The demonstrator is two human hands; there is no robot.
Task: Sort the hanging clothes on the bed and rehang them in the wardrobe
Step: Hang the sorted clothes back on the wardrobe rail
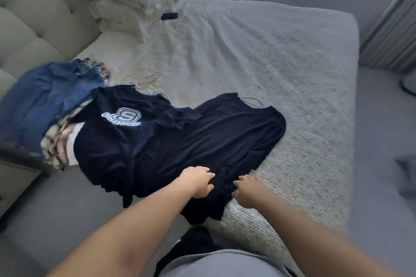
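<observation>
On the bed (258, 56), both hands, left hand (199, 181) and right hand (248, 190), grab the black shirt (168, 141) with curled fingers near the front edge.

Shirt (180, 137) is lying on bed (281, 63) before me, clothes pile (45, 101) left, pillows (135, 2) behind.

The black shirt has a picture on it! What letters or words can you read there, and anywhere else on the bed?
"S": big letter inside the white badge logo on the black shirt.
The word under the badge: too blurred to read.
Nothing else on the bed shows readable writing.
</observation>
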